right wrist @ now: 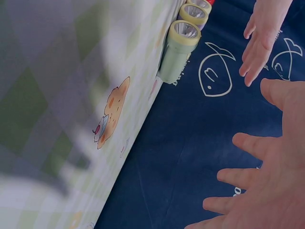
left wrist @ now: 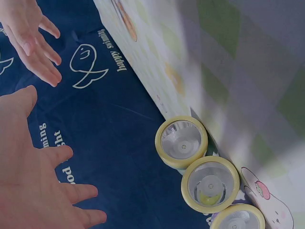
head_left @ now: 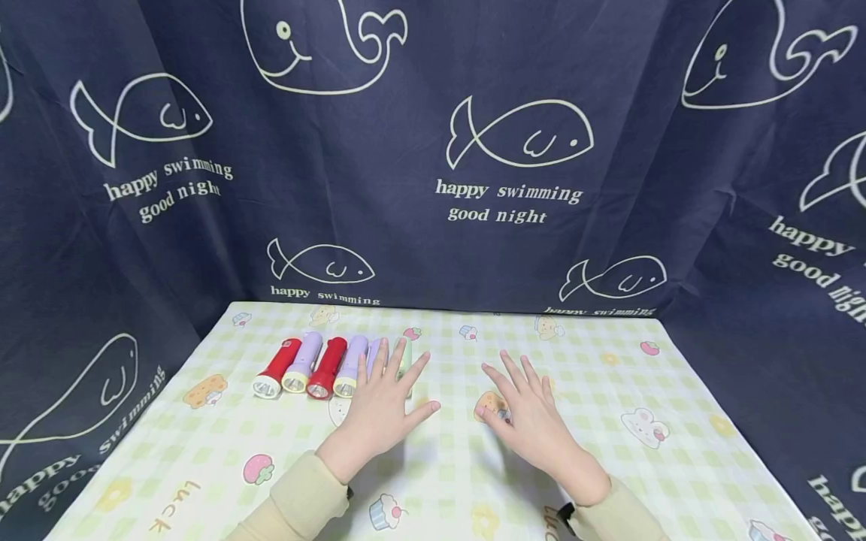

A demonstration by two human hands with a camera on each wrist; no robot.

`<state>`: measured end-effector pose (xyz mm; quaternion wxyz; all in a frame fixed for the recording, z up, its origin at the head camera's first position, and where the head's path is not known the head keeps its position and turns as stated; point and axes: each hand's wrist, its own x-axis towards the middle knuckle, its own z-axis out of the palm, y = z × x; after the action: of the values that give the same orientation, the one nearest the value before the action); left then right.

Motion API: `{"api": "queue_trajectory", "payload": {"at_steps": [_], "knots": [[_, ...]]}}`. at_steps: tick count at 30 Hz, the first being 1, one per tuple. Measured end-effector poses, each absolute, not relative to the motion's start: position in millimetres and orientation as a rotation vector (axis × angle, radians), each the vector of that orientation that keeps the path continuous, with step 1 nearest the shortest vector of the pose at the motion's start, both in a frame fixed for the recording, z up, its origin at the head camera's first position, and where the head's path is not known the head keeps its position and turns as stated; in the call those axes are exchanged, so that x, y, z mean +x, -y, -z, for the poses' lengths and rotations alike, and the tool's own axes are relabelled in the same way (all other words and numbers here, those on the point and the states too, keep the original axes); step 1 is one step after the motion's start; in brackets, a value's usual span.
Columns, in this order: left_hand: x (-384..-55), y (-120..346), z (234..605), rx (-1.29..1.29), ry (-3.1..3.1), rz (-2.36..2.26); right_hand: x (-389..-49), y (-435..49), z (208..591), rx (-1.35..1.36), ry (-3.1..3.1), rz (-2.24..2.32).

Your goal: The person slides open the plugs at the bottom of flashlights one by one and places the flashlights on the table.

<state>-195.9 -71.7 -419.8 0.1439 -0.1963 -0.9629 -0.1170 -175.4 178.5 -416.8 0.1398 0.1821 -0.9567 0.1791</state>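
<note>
Several flashlights lie side by side in a row on the table, lenses toward me. From the left come a red flashlight [head_left: 283, 361], a purple flashlight [head_left: 306, 359], another red flashlight [head_left: 330, 362] and another purple flashlight [head_left: 353, 361]. My left hand [head_left: 379, 409] hovers with spread fingers and overlaps the row's right end in the head view, partly hiding one more purple flashlight and a green flashlight [right wrist: 175, 57]. Cream-rimmed lenses [left wrist: 210, 185] show beside that hand in the left wrist view. Over the table to the right, my right hand [head_left: 531, 421] is also raised, fingers apart, holding nothing.
A green-and-white checked cloth [head_left: 582, 481] with cartoon prints covers the table. Behind it and at both sides hangs a dark blue curtain [head_left: 392, 165] with white fish drawings and lettering. Both hands cast soft shadows on the cloth.
</note>
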Motion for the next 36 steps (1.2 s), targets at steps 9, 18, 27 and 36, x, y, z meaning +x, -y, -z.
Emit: {"api": "queue_trajectory", "payload": {"at_steps": [9, 18, 27, 36], "knots": [[-198, 72, 415, -0.579, 2.791, 0.359, -178, -178, 414, 0.536, 2.766, -0.540], [-214, 78, 400, -0.556, 2.847, 0.413, -198, -164, 396, 0.603, 2.747, -0.618], [-239, 85, 388, -0.471, 2.875, 0.551, -223, -140, 385, 0.676, 2.827, -0.842], [-261, 82, 391, -0.353, 2.936, 0.639, -253, -114, 392, 0.564, 2.880, -0.986]]}}
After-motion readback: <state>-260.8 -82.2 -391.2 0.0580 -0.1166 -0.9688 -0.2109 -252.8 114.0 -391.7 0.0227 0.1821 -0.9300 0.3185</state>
